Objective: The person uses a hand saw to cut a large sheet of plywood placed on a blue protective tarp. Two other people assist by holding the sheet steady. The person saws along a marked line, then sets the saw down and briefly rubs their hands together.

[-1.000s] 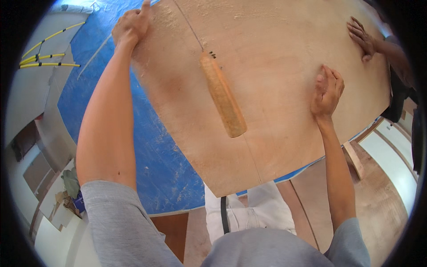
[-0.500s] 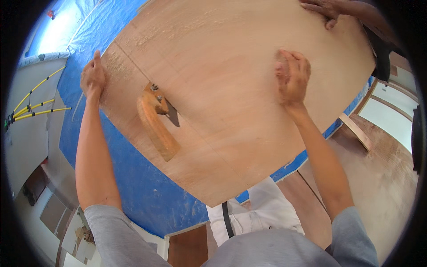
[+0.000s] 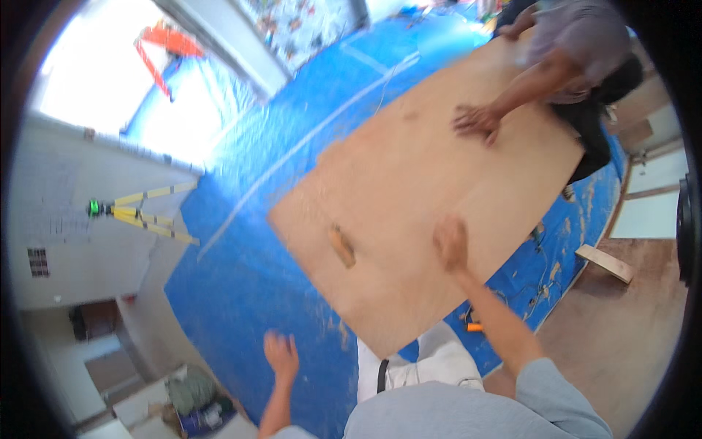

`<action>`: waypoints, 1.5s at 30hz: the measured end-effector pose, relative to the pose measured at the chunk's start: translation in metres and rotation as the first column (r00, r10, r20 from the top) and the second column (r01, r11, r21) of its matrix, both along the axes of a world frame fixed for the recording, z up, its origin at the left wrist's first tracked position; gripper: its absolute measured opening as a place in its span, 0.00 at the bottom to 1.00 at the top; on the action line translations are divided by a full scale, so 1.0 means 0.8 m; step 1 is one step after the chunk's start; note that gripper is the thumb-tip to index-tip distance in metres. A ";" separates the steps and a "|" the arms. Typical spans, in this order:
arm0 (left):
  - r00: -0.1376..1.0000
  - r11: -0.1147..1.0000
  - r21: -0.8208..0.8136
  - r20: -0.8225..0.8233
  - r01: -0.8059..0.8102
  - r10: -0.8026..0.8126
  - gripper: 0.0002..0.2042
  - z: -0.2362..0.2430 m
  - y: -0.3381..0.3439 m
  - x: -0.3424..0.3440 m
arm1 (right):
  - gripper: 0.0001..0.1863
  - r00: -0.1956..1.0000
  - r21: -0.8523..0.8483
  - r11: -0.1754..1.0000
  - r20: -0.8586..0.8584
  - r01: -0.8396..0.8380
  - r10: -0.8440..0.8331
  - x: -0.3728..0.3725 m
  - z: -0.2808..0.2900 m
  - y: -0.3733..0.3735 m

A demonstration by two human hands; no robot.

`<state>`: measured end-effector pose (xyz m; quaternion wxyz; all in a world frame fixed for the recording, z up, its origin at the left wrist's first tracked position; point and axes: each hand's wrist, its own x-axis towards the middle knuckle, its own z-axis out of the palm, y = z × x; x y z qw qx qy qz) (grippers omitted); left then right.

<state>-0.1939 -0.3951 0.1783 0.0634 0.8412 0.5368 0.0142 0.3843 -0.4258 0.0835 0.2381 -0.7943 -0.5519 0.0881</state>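
Observation:
A large wooden sheet stretches out before me at a slant, its near corner by my white trousers. On its left part lies a hand tool with a wooden handle; its dark blade is lost in the blur. My left hand is off the sheet, above the blue floor covering, thumb apart from the fingers and nothing in it. Over the sheet's right part is my right hand, fingers smeared by motion; whether it touches the wood I cannot tell. A co-worker's hand is at the sheet farther off.
Blue plastic sheeting covers the floor around the wood. A yellow tripod with a green-lit device stands at the left. The co-worker leans over the far right side. A wooden offcut and an orange tool lie at the right.
My left hand has let go of the sheet's left edge and drawn back toward me. The view has widened, showing more room and the co-worker. The hand tool still lies on the sheet.

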 end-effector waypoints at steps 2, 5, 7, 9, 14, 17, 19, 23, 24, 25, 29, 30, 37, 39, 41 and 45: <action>0.982 0.973 -0.130 -0.031 -0.191 0.188 0.17 0.068 -0.122 -0.042 | 0.11 0.990 0.301 0.953 0.118 0.043 -0.083 -0.037 0.027 -0.062; 0.888 0.831 -0.336 -0.297 -0.442 0.352 0.24 0.136 -0.224 -0.069 | 0.11 0.982 0.072 0.997 -0.188 0.041 -0.027 -0.080 0.082 -0.177; 0.910 0.858 -0.321 -0.243 -0.402 0.336 0.24 0.139 -0.224 -0.068 | 0.11 0.922 0.064 0.975 -0.343 0.213 -0.179 -0.110 0.115 -0.254; 0.938 0.892 -0.299 -0.170 -0.340 0.301 0.24 0.116 -0.187 -0.063 | 0.09 0.886 0.006 0.918 -0.265 0.397 -0.382 -0.139 0.135 -0.314; 0.980 0.958 -0.217 0.019 -0.188 0.197 0.24 0.064 -0.087 -0.072 | 0.12 0.510 0.045 0.528 -0.341 0.848 -0.790 -0.196 0.149 -0.404; 0.977 0.982 -0.154 0.167 -0.106 0.131 0.25 0.064 -0.048 -0.080 | 0.11 0.319 -0.078 0.421 -0.532 0.904 -0.784 -0.214 0.143 -0.390; 0.956 0.994 -0.102 0.286 -0.032 0.061 0.25 0.080 -0.025 -0.070 | 0.10 0.332 -0.071 0.456 -0.588 0.887 -0.737 -0.226 0.144 -0.352; 0.844 0.973 -0.073 0.516 0.217 -0.149 0.26 0.145 -0.019 0.026 | 0.18 0.458 0.098 0.649 -0.787 0.755 -0.414 -0.272 0.169 -0.231; 0.734 0.934 -0.081 0.643 0.349 -0.219 0.27 0.167 -0.034 0.064 | 0.22 0.420 0.075 0.698 -0.842 0.712 -0.338 -0.290 0.182 -0.199; 0.636 0.876 0.002 0.687 0.482 -0.352 0.29 0.189 -0.054 0.107 | 0.28 0.295 0.092 0.700 -0.939 0.708 -0.175 -0.309 0.197 -0.173; 0.194 0.441 0.017 0.882 0.897 -0.429 0.37 0.244 -0.158 0.257 | 0.43 -0.175 0.068 0.666 -0.941 0.743 0.291 -0.349 0.270 -0.155; 0.101 0.328 0.054 0.893 0.943 -0.438 0.39 0.249 -0.177 0.277 | 0.45 -0.135 0.084 0.597 -0.940 0.798 0.314 -0.338 0.291 -0.184; 0.096 -0.094 -0.335 0.507 0.937 -0.856 0.41 0.200 -0.250 0.347 | 0.42 0.284 0.290 -0.100 -0.957 0.952 -0.064 -0.286 0.417 -0.441; 0.418 -0.201 -0.481 0.862 0.854 -0.286 0.42 0.201 -0.296 0.356 | 0.40 0.425 0.527 -0.166 -0.803 0.833 -0.419 -0.306 0.416 -0.474; 0.669 -0.348 -0.612 0.740 0.710 0.065 0.43 0.220 -0.348 0.345 | 0.38 0.439 0.669 -0.069 -0.557 0.740 -0.705 -0.335 0.388 -0.478; 0.731 -0.238 -0.699 0.678 0.674 0.080 0.44 0.296 -0.411 0.321 | 0.39 0.403 0.541 0.089 -0.497 0.836 -0.769 -0.349 0.313 -0.499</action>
